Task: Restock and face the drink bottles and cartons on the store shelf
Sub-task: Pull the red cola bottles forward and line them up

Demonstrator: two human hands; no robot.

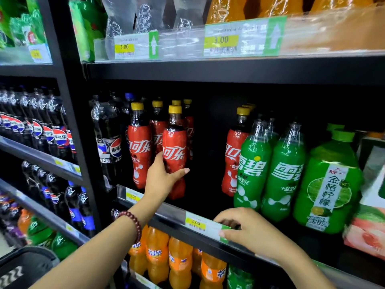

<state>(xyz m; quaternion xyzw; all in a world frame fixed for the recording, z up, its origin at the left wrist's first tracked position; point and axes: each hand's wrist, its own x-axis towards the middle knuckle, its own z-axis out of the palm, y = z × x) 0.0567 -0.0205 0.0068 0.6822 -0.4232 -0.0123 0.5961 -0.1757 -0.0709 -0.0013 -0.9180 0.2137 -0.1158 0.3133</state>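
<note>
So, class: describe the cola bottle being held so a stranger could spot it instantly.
Find the middle shelf with the yellow price tags. Among its red, yellow-capped cola bottles, take the front one beside the dark gap. It alone has the left hand gripping its waist.
</note>
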